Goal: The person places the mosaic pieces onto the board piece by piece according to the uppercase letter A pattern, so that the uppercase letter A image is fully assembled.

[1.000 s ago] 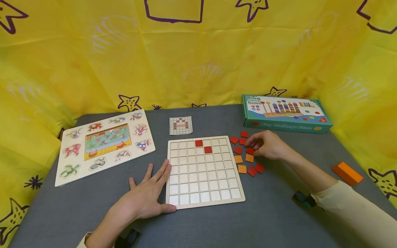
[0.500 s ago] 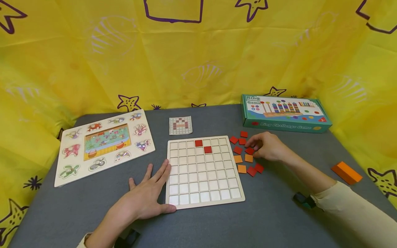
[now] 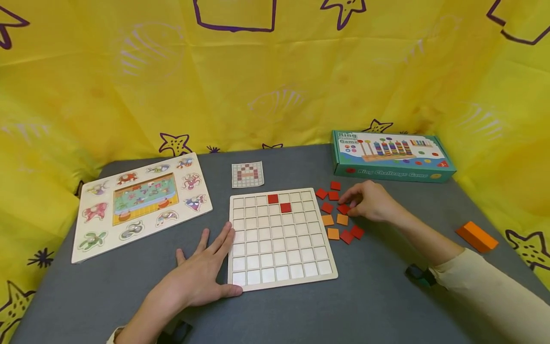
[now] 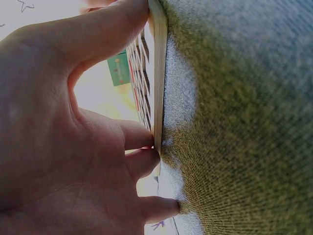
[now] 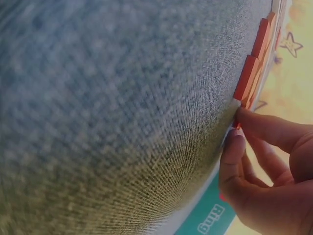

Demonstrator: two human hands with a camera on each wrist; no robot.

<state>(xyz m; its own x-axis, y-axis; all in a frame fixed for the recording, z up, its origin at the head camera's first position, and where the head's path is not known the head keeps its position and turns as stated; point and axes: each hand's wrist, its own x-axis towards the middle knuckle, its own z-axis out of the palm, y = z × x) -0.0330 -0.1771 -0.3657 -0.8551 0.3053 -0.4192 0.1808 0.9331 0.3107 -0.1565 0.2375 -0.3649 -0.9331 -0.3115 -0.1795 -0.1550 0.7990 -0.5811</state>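
A pale wooden grid board (image 3: pixel 276 246) lies on the table, with one red tile (image 3: pixel 273 198) in its top row and another red tile (image 3: pixel 285 208) one row below. My left hand (image 3: pixel 195 277) rests at the board's left side, thumb at the near corner and straight fingertips along the edge. In the left wrist view its fingers touch the board's rim (image 4: pixel 160 88). Right of the board, my right hand (image 3: pixel 373 203) pinches a red tile (image 3: pixel 343 209) between thumb and finger, low at the table. The right wrist view shows only a sliver of that tile, (image 5: pixel 237 123) between the fingertips.
Several loose red tiles (image 3: pixel 356 232) and orange tiles (image 3: pixel 333 234) lie beside the board. Behind it is a small pattern card (image 3: pixel 247 183). A sea-animal puzzle (image 3: pixel 146 226) lies left, a green game box (image 3: pixel 391 173) back right, an orange block (image 3: pixel 477 237) far right.
The head view has shifted slightly, so the scene sits a little further left. Both hands stay almost still, the right one at the same red tile.
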